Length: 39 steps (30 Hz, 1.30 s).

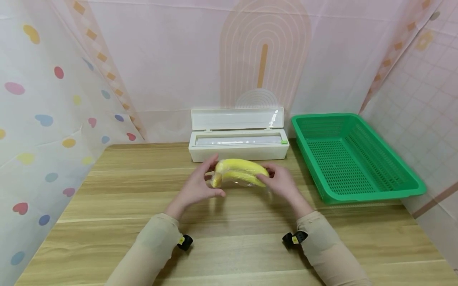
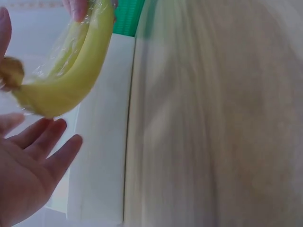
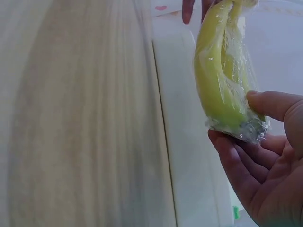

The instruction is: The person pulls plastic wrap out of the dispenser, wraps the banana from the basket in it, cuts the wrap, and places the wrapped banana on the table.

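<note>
Two yellow bananas (image 1: pixel 240 166), joined at the stem and wrapped in clear plastic film, are held up over the wooden table. My right hand (image 1: pixel 280 180) pinches their tip end, thumb on the near side and fingers beneath, as the right wrist view shows. Film bunches around that end of the bananas (image 3: pixel 222 80). At the stem end, my left hand (image 1: pixel 198 183) has its fingers spread and its thumb apart from the fruit. In the left wrist view, the fingertips of the left hand (image 2: pixel 28 170) come right up to the underside of the bananas (image 2: pixel 78 82).
Behind the bananas stands a white cling film box (image 1: pixel 239 151), its lid (image 1: pixel 237 119) raised and a green slider at the right end of its bar. A green plastic basket (image 1: pixel 365 196) sits to the right on the wooden table (image 1: pixel 236 254). Patterned cloth hangs around the table.
</note>
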Motion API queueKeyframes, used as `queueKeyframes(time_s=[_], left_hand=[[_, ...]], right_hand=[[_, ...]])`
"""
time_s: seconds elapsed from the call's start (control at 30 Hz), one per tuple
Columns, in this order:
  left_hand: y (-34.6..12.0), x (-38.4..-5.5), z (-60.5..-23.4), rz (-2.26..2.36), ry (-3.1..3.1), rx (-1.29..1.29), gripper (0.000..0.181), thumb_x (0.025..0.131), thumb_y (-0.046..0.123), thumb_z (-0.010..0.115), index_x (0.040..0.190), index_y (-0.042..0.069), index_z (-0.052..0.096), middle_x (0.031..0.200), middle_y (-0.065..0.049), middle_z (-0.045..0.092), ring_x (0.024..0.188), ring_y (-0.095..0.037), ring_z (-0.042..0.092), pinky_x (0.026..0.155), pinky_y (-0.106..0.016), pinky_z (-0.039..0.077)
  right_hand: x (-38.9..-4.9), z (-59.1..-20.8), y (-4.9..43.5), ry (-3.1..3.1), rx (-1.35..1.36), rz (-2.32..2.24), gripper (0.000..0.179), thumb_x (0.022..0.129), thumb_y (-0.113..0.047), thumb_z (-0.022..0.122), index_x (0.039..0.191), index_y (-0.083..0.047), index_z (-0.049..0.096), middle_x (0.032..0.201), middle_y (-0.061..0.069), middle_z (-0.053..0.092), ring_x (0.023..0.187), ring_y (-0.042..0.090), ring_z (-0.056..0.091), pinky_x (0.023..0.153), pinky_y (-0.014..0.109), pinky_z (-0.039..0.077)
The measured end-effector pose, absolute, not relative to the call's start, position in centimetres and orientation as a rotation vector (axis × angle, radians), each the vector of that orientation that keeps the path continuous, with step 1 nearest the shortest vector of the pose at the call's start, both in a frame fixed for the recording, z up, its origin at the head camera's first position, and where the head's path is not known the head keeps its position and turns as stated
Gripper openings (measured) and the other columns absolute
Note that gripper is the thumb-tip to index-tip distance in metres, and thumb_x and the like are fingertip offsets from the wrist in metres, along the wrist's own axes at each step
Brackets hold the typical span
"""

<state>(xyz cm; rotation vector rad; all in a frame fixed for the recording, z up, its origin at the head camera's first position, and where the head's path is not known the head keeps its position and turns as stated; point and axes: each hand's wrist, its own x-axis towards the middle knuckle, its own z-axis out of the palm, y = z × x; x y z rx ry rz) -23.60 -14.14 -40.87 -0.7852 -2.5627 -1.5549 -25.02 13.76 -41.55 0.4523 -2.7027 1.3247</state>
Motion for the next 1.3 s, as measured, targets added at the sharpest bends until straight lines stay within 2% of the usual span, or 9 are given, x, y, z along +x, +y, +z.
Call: queueKeyframes(time_s=[0.13, 0.2, 0.33, 0.4, 0.47, 0.7, 0.87, 1.3], left_hand=[[-14.8, -23.9, -40.8, -1.560, -2.619, -0.888, 0.126, 0.060, 0.058, 0.085, 0.153, -0.002, 0.026, 0.146, -0.021, 0.045, 0.129, -0.041, 0.047, 0.102, -0.054, 0.044], [-15.0, -24.1, -40.8, -1.577, -2.624, -0.925, 0.128, 0.059, 0.062, 0.083, 0.154, -0.002, 0.025, 0.148, -0.022, 0.042, 0.131, -0.043, 0.045, 0.104, -0.055, 0.042], [-14.8, -24.3, -40.5, -1.542, -2.628, -0.906, 0.117, 0.066, 0.039, 0.092, 0.153, -0.002, 0.026, 0.150, -0.023, 0.040, 0.132, -0.043, 0.044, 0.106, -0.055, 0.040], [-14.5, -24.4, -40.3, -1.485, -2.648, -0.865, 0.111, 0.067, 0.025, 0.093, 0.153, -0.001, 0.028, 0.150, -0.022, 0.042, 0.132, -0.040, 0.045, 0.106, -0.053, 0.041], [-13.9, -24.3, -39.9, -1.402, -2.683, -0.825, 0.107, 0.068, 0.019, 0.093, 0.153, 0.001, 0.030, 0.149, -0.020, 0.043, 0.132, -0.037, 0.047, 0.106, -0.051, 0.042], [-12.1, -24.3, -38.7, -1.163, -2.713, -0.787, 0.097, 0.071, 0.026, 0.091, 0.151, 0.005, 0.039, 0.143, -0.016, 0.052, 0.127, -0.032, 0.052, 0.103, -0.049, 0.045], [-11.1, -24.5, -38.6, -1.035, -2.709, -0.815, 0.092, 0.073, 0.031, 0.089, 0.149, 0.004, 0.042, 0.142, -0.013, 0.053, 0.124, -0.032, 0.055, 0.103, -0.048, 0.045], [-9.6, -24.3, -39.5, -1.226, -2.629, -0.757, 0.073, 0.080, 0.017, 0.084, 0.143, 0.003, 0.050, 0.126, -0.011, 0.065, 0.111, -0.027, 0.064, 0.091, -0.042, 0.054]], right_hand=[[-25.1, -41.2, 13.9, -2.648, 0.437, 1.251, 0.038, 0.089, -0.018, 0.075, 0.118, 0.004, 0.066, 0.100, 0.016, 0.071, 0.085, 0.027, 0.065, 0.071, 0.037, 0.056], [-25.1, -40.9, 14.0, -2.615, 0.444, 1.201, 0.038, 0.088, -0.019, 0.076, 0.117, 0.003, 0.067, 0.101, 0.016, 0.071, 0.086, 0.028, 0.065, 0.074, 0.040, 0.056], [-25.0, -40.4, 14.0, -2.570, 0.473, 1.066, 0.037, 0.086, -0.020, 0.078, 0.115, 0.001, 0.069, 0.102, 0.015, 0.072, 0.086, 0.027, 0.067, 0.076, 0.042, 0.056], [-24.9, -40.2, 13.9, -2.565, 0.495, 0.993, 0.036, 0.085, -0.021, 0.079, 0.115, -0.002, 0.070, 0.103, 0.012, 0.072, 0.086, 0.026, 0.067, 0.075, 0.042, 0.055], [-24.9, -40.0, 13.7, -2.561, 0.531, 0.929, 0.035, 0.085, -0.020, 0.079, 0.115, -0.004, 0.070, 0.104, 0.011, 0.072, 0.088, 0.025, 0.067, 0.076, 0.041, 0.055], [-24.1, -38.9, 12.5, -2.506, 0.645, 0.766, 0.036, 0.081, -0.018, 0.083, 0.114, -0.007, 0.071, 0.108, 0.009, 0.072, 0.098, 0.027, 0.065, 0.085, 0.043, 0.053], [-23.7, -38.3, 11.8, -2.474, 0.684, 0.667, 0.039, 0.080, -0.021, 0.084, 0.115, -0.009, 0.071, 0.109, 0.008, 0.072, 0.100, 0.027, 0.065, 0.086, 0.042, 0.053], [-23.5, -38.2, 10.6, -2.231, 0.859, 0.579, 0.037, 0.076, -0.021, 0.087, 0.107, -0.007, 0.072, 0.100, 0.006, 0.073, 0.090, 0.023, 0.066, 0.072, 0.033, 0.057]])
